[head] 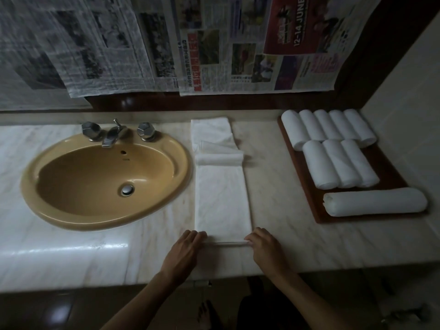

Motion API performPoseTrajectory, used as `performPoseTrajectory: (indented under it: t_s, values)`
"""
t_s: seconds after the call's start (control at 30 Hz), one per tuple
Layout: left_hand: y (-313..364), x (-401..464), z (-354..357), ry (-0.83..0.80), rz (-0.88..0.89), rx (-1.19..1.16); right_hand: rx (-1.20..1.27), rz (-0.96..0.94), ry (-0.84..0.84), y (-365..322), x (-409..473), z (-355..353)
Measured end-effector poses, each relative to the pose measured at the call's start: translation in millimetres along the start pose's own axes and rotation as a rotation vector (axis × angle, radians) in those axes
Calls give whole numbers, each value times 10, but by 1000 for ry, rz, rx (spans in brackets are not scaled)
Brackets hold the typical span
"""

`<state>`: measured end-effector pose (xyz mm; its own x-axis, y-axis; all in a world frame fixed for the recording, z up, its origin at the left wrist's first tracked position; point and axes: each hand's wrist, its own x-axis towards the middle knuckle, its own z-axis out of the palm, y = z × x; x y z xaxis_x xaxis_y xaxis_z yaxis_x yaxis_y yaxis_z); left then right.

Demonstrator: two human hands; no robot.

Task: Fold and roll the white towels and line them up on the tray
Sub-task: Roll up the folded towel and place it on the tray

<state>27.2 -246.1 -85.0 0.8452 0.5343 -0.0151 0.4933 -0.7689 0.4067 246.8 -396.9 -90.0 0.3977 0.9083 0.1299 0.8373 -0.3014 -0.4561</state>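
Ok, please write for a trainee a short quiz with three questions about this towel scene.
1. True or false: both hands grip the near end of the flat towel.
2. How many rolled towels lie on the tray? A) six B) nine C) twelve
3. Which side of the flat towel is the sink on?

Key: 1 true: left hand, right hand. 2 B. 3 Left.

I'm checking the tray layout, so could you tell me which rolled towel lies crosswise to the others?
The long rolled towel at the tray's near end; the eight shorter rolls sit side by side in two rows behind it.
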Motion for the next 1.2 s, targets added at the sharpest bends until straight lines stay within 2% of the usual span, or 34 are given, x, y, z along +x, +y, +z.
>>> performPoseTrajectory:
  t_s: [0.23, 0.43, 0.6, 0.7, 0.83, 0.93, 1.03, 1.1, 1.2]
  values:
    - [50, 114, -157, -23, -100, -107, 10, 172, -217, -59, 79, -102]
    - [112, 280, -270, -123, -306, -193, -10, 324, -329, -152, 214, -249]
    - [231, 478, -346, -188, -456, -108, -21, 366, -356, -192, 343, -287]
    - [375, 535, -338, -113, -518, -37, -92, 373, -359, -226, 447, -260]
    - [547, 416, -248, 18, -389, 41, -290, 308, -353, -295, 472, -221]
    - [514, 293, -127, -21, -325, 39, -337, 236, -259, -416, 403, -221]
    - [497, 155, -139, -83, -202, 76, -215, 161, -164, -447, 313, -183]
    - [401, 71, -52, -35, -44, 131, -121, 91, -139, -415, 244, -150]
    - [241, -14, 17, 30, 58, 148, -44, 10, -121, -323, 89, -50]
